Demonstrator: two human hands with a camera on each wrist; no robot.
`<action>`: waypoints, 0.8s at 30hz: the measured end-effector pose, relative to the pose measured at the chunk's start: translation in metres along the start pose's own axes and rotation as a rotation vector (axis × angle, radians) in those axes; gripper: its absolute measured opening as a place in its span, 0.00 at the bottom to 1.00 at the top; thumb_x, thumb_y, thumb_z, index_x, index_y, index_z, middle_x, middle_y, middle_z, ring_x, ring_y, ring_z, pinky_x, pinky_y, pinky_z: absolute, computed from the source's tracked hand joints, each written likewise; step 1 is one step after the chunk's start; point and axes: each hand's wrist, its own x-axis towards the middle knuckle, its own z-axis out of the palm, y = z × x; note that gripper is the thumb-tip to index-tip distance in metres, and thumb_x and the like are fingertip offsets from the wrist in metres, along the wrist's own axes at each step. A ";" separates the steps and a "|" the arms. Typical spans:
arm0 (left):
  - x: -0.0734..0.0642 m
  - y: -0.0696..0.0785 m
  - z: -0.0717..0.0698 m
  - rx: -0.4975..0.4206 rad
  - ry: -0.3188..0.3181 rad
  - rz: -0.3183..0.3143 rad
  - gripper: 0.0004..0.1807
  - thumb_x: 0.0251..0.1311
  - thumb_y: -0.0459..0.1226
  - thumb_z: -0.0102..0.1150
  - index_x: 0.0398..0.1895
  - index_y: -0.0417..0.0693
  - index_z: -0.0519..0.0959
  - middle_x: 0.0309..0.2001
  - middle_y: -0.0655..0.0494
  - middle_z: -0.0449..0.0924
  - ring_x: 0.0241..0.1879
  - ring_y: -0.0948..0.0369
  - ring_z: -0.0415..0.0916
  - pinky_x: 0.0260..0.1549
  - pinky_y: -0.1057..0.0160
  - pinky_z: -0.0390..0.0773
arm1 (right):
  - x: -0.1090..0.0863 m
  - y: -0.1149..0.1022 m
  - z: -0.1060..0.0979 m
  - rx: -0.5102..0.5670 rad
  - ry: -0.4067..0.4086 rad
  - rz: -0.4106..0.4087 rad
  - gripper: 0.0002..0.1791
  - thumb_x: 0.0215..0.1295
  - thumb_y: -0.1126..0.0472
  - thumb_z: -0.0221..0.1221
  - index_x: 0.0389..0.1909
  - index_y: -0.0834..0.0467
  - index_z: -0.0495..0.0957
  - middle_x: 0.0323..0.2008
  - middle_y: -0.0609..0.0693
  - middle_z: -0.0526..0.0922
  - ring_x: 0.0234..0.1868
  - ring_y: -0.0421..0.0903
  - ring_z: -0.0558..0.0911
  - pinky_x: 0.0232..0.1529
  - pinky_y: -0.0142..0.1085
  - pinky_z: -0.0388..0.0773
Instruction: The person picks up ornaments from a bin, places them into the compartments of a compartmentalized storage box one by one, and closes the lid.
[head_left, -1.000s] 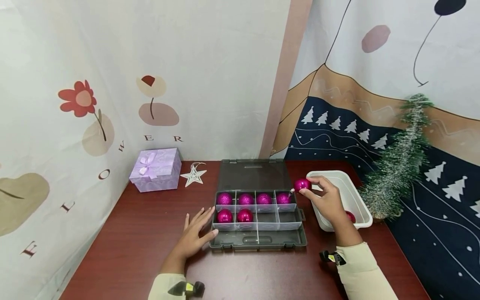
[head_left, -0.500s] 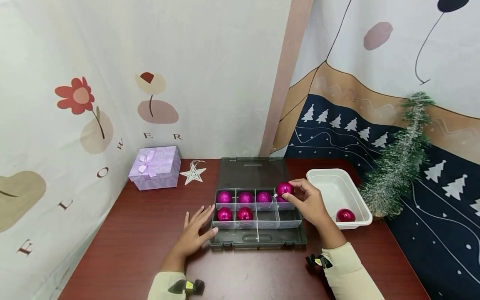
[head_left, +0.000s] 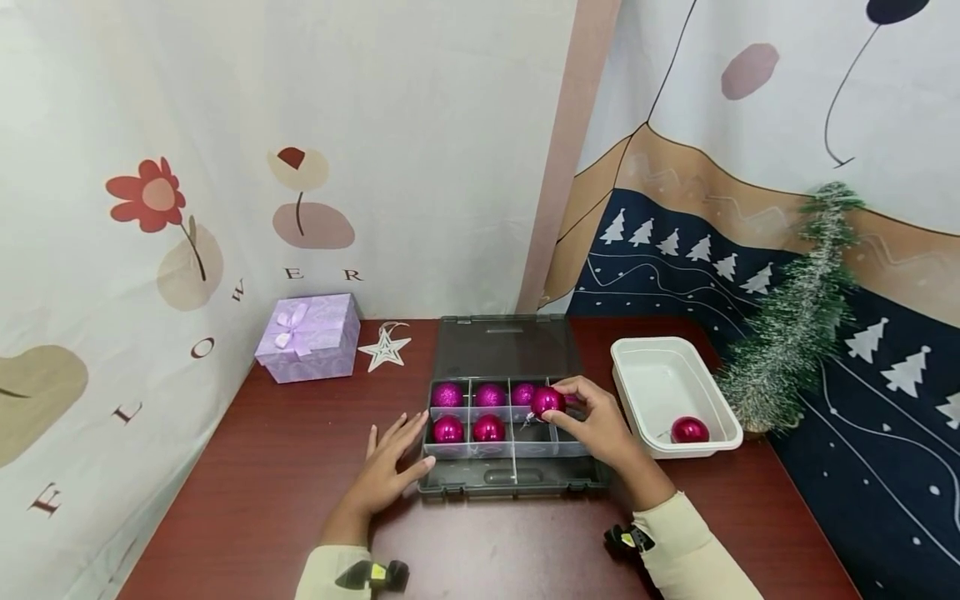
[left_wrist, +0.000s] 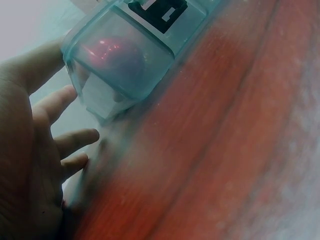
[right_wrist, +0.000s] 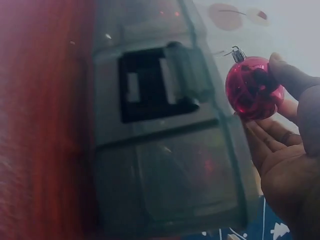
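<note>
A shiny magenta Christmas ball (head_left: 547,402) with a silver cap is pinched between the thumb and fingers of my right hand (head_left: 600,421), just above the compartment box (head_left: 517,477). In the right wrist view the same Christmas ball (right_wrist: 250,90) shows over the box's rim. Glittery balls (head_left: 491,395) sit in the back row, the rightmost mostly hidden by my hand. Two shiny balls (head_left: 448,429) fill the left cells of the middle row. With fingers spread, my left hand (head_left: 390,467) rests against the box's left side; its fingertips touch the wall in the left wrist view.
A white tub (head_left: 652,375) with one more shiny ball (head_left: 689,430) stands on the right, beside a small tinsel tree (head_left: 795,333). The box's dark lid (head_left: 504,348) lies open behind. A lilac gift box (head_left: 315,337) and a white star (head_left: 386,352) are at the back left.
My right hand has carried the shiny ball leftward from beside the white tub, past the back right cell, to above the middle row. My left hand has stayed in place.
</note>
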 end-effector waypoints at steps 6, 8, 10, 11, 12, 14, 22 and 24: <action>0.000 0.000 0.000 -0.001 0.004 0.002 0.42 0.71 0.50 0.66 0.85 0.52 0.66 0.83 0.41 0.67 0.84 0.31 0.57 0.75 0.15 0.28 | -0.004 0.002 0.010 -0.068 -0.031 -0.013 0.21 0.58 0.64 0.81 0.51 0.58 0.86 0.54 0.55 0.90 0.56 0.53 0.90 0.60 0.52 0.89; 0.000 0.000 0.000 0.000 0.003 0.002 0.42 0.71 0.50 0.66 0.86 0.52 0.66 0.83 0.41 0.67 0.84 0.31 0.57 0.75 0.15 0.28 | -0.005 0.002 0.012 -0.094 -0.034 -0.010 0.22 0.57 0.63 0.82 0.51 0.57 0.86 0.54 0.54 0.90 0.57 0.53 0.90 0.61 0.53 0.89; -0.001 -0.001 0.001 0.002 0.002 0.001 0.42 0.71 0.50 0.66 0.86 0.53 0.65 0.83 0.41 0.67 0.84 0.32 0.57 0.75 0.15 0.28 | -0.006 0.001 0.013 -0.116 -0.035 -0.013 0.22 0.56 0.62 0.82 0.51 0.57 0.86 0.54 0.54 0.91 0.57 0.53 0.90 0.61 0.54 0.88; -0.001 -0.001 0.001 0.003 0.002 0.001 0.42 0.71 0.50 0.66 0.86 0.53 0.65 0.83 0.42 0.67 0.84 0.32 0.57 0.75 0.15 0.28 | -0.007 0.001 0.013 -0.125 -0.036 -0.016 0.22 0.56 0.62 0.82 0.51 0.57 0.87 0.54 0.53 0.91 0.57 0.53 0.90 0.62 0.54 0.88; -0.001 -0.002 0.001 0.003 0.003 0.001 0.42 0.71 0.50 0.66 0.86 0.53 0.65 0.83 0.42 0.67 0.84 0.32 0.57 0.75 0.15 0.28 | -0.007 0.000 0.014 -0.134 -0.039 -0.014 0.22 0.56 0.61 0.83 0.51 0.57 0.87 0.54 0.53 0.91 0.57 0.53 0.90 0.62 0.55 0.88; -0.001 -0.002 0.001 0.002 0.006 0.000 0.42 0.71 0.50 0.66 0.86 0.53 0.66 0.83 0.42 0.67 0.84 0.32 0.57 0.75 0.15 0.28 | -0.007 0.001 0.014 -0.148 -0.050 -0.010 0.22 0.56 0.61 0.83 0.50 0.57 0.87 0.54 0.53 0.91 0.58 0.53 0.90 0.63 0.55 0.87; -0.001 -0.001 0.002 0.008 0.006 -0.003 0.42 0.71 0.50 0.66 0.86 0.53 0.66 0.83 0.42 0.68 0.84 0.31 0.58 0.75 0.15 0.29 | -0.011 0.004 0.017 -0.220 -0.079 -0.061 0.22 0.56 0.60 0.83 0.49 0.57 0.86 0.56 0.52 0.90 0.60 0.53 0.87 0.63 0.55 0.87; -0.001 -0.001 0.002 0.003 0.009 -0.002 0.42 0.71 0.50 0.66 0.86 0.54 0.66 0.83 0.42 0.68 0.84 0.31 0.58 0.75 0.14 0.29 | -0.012 0.005 0.018 -0.238 -0.078 -0.082 0.22 0.55 0.59 0.84 0.48 0.57 0.86 0.55 0.52 0.90 0.61 0.52 0.86 0.62 0.54 0.87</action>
